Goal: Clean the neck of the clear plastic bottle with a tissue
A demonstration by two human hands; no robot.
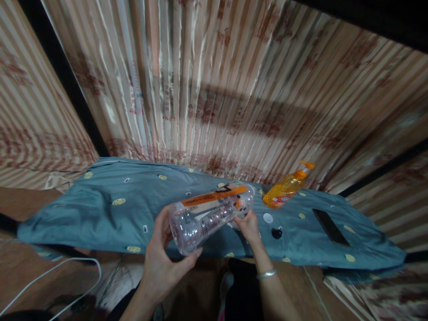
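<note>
So nearest you there's a white cable (77, 259) looping low on your left, and a silver bracelet (266, 274) on your right wrist. Your left grip (163, 257) is clamped round the lower-left end of the clear bottle (209, 218), thumb along the near underside, fingers on the far side. Your right grip (249, 226) is closed on the other end from below, though most of those fingers are hidden. So the bottle sits between your two hands, tilted on its side over the blue cloth (110, 218), orange label up. Just right of your right grip you've got a black bit (276, 233), with a white disc (268, 218) right behind it. Phone (331, 227) lies further right. Behind those, the yellow soap (282, 191) leans right, then the striped curtain (217, 111).
</note>
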